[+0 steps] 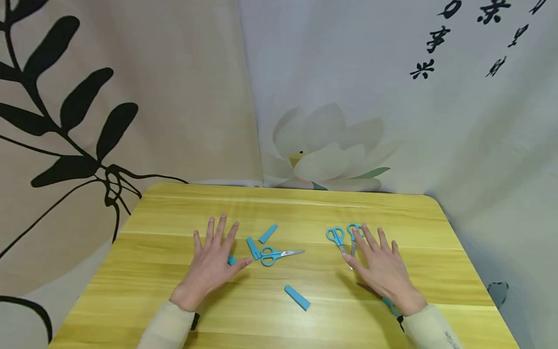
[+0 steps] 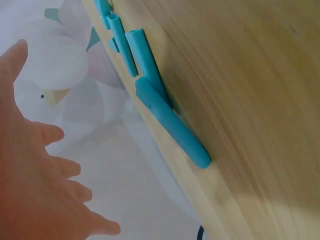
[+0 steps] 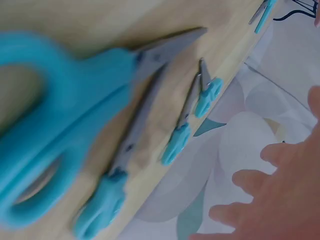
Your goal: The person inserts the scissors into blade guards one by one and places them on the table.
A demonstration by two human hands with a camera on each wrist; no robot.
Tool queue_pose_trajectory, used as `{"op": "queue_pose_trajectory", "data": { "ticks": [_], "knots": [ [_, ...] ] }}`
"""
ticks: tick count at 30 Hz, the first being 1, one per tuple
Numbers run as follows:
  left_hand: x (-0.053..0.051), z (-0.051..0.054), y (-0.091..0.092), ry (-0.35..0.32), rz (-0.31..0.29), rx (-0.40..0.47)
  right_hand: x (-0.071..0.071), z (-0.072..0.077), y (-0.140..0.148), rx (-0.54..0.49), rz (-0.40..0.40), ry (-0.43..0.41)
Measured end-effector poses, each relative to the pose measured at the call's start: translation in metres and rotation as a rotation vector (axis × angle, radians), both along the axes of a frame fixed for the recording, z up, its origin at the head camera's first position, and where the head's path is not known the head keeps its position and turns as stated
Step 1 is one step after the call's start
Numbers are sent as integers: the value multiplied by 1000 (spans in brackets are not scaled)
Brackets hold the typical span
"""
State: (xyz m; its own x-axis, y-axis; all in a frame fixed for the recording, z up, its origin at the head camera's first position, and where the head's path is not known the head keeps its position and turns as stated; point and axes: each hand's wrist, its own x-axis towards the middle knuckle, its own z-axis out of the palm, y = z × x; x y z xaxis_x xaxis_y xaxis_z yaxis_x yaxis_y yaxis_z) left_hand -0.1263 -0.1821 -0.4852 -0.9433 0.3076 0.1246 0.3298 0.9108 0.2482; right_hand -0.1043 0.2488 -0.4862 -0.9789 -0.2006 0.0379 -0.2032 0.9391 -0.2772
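My left hand (image 1: 211,264) is held over the left side of the table, fingers spread and straight, holding nothing. Beside its thumb is a pair of blue-handled scissors (image 1: 268,255), blades toward the right. Around it lie blue scissor covers (image 1: 253,248), one partly hidden behind the hand; in the left wrist view two covers (image 2: 175,127) touch. Also empty, with fingers fanned out, my right hand (image 1: 383,269) is over the right side. Near its fingertips are two blue-handled scissors (image 1: 335,236). More scissors (image 3: 65,115) lie beneath that hand, mostly hidden in the head view.
A light wooden table (image 1: 261,203) bears everything. Another blue cover (image 1: 297,297) lies between the hands, closer to the front. Behind the table hangs a pale printed curtain (image 1: 331,72) with a lotus, dark leaves and writing.
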Motion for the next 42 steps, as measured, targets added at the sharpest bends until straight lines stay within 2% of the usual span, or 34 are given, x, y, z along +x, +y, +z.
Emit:
{"op": "queue_pose_trajectory", "data": {
  "ticks": [3,9,16,20,24,29,34,42],
  "knots": [
    [-1,2,1,0,-5,8,5,0,10,-35,14,-6],
    [-1,0,4,2,-22,8,16,-5,32,-195,42,-23],
    [2,-3,6,3,-33,12,33,-5,51,-288,-43,-42],
    [3,-5,10,0,-44,11,44,-6,62,-334,-57,-12],
    [4,-6,15,15,-65,13,54,-13,71,-344,-19,26],
    [5,-7,23,17,-98,23,62,-26,74,-295,60,31],
    [5,-8,33,25,-125,51,64,-37,75,-251,109,54],
    [4,-11,48,52,-165,51,62,-44,78,-296,129,95]
  ]
}}
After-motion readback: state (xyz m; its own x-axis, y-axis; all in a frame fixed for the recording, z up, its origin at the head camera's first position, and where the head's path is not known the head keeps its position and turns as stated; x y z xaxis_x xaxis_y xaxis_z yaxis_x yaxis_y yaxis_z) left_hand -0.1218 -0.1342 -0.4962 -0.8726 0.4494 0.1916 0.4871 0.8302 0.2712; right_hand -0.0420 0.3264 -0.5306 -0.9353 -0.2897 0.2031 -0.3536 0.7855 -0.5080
